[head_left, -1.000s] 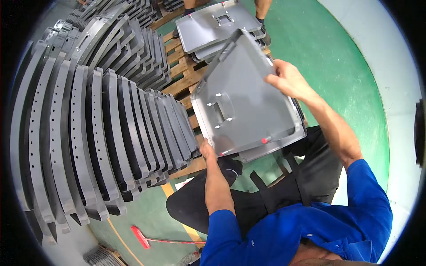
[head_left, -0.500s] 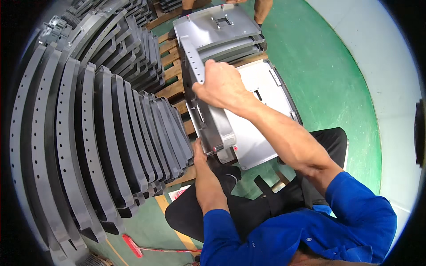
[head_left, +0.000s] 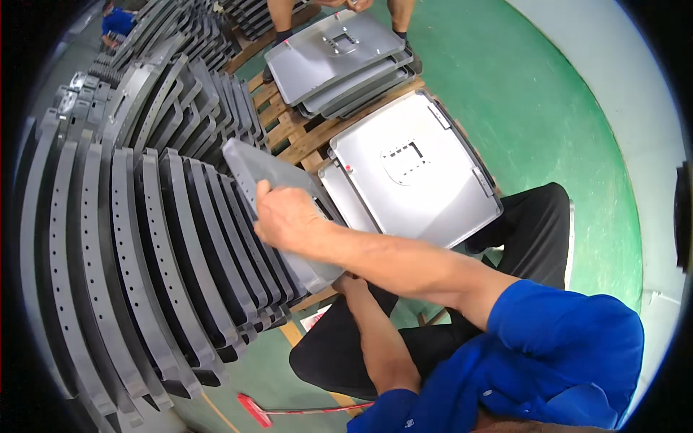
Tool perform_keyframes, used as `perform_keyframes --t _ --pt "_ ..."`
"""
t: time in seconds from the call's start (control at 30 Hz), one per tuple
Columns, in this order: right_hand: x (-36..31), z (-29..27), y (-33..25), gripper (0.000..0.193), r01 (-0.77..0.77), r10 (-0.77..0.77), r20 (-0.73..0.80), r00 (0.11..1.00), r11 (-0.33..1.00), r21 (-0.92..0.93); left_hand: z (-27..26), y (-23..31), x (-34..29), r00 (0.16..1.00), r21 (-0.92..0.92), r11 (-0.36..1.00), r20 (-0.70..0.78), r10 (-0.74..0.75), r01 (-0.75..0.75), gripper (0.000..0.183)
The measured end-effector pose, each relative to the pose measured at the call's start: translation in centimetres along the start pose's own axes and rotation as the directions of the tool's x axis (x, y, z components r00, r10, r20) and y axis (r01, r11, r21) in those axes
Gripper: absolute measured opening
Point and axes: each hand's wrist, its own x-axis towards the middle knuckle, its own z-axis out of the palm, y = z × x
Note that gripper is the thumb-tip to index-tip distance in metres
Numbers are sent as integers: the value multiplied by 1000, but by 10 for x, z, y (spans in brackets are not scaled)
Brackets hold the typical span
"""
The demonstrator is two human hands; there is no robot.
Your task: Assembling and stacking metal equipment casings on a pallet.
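Grey rimmed metal panel [head_left: 273, 166], tilted, beside a row of panels [head_left: 133, 289].

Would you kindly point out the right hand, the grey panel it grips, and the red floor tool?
Right hand [head_left: 290, 219]: head view, back of the hand.
Grey panel [head_left: 273, 169]: head view, surface just above the hand.
Red floor tool [head_left: 254, 410]: head view, wide red end.

Your head carries the left fisheye camera; it looks down, from near above, upon your right hand [head_left: 290, 218] and left hand [head_left: 351, 284].
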Motion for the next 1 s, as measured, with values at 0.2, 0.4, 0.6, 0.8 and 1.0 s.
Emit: perform_keyframes --t 0.2,0.4,0.6,0.8,1.0 --pt "-4 4 -4 56 -26 13 75 997 982 186 24 -7 -74 994 -133 989 -98 55 -68 65" --pt "-63 -7 46 47 -43 -24 224 974 956 291 67 27 -114 937 -207 929 -233 259 -308 65" --pt "-146 -13 261 51 -443 435 -195 879 897 6 73 14 -126 916 -65 952 -300 266 -298 69" --pt "-189 -51 382 61 -765 694 -409 593 643 -19 30 -71 -103 939 402 913 -336 74 72 40" --pt "-184 -58 384 60 -722 526 -570 631 667 -184 65 -112 -69 892 918 240 201 405 -315 45"
